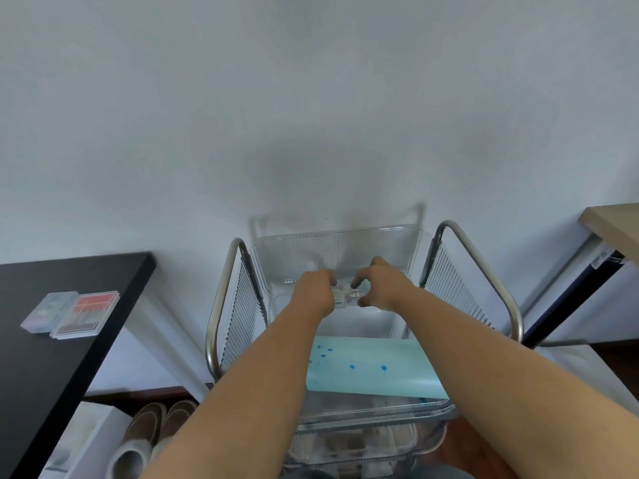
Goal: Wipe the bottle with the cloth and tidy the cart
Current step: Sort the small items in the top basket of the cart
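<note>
- Two bare forearms are reaching down into the top tray [408,236] of a clear plastic cart [221,305] with metal side rails, standing against a white wall.
- The left hand [316,288] and right hand [380,281] are meeting over a small pale object [347,293], fingers curled onto its two ends; it is too blurred to name, and no bottle is clearly showing.
- Both grips look closed on that object, probably to lift or straighten it while tidying.
- A light blue cloth [366,368] with dark blue spots is lying flat in the tray, nearer the person, within easy reach for wiping.
- A black table [52,340] on the left is carrying two flat clear cases [86,316].
- Slippers [155,426] are sitting on the floor beneath it.
</note>
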{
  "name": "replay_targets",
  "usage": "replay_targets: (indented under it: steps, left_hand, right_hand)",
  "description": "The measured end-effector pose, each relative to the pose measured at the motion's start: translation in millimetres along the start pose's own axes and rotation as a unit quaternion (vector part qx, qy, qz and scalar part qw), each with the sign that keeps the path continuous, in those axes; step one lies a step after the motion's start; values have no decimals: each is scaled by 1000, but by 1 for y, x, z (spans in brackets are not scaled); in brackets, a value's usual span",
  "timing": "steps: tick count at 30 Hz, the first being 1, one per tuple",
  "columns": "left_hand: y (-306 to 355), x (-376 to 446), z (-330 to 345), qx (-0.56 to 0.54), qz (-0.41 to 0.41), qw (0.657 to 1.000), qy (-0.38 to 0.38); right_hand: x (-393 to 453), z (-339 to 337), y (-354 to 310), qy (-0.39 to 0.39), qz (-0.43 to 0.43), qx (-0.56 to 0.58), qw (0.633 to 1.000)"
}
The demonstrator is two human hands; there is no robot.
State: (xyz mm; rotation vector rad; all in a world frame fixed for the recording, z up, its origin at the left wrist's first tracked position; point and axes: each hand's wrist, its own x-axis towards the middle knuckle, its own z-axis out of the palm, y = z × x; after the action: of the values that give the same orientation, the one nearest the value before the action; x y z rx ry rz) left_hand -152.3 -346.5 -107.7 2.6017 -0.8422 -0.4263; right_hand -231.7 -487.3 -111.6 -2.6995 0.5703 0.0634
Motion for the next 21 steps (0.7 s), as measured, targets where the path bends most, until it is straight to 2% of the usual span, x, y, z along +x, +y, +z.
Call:
replay_targets:
  steps: [12,21]
  left_hand:
    - [-1,5,8,-5,8,1000,30]
    - [0,1,3,12,21,1000,19]
  right_hand:
    - [3,2,3,8,1,1,1000]
    - [-1,-9,3,-26,2,9,1000]
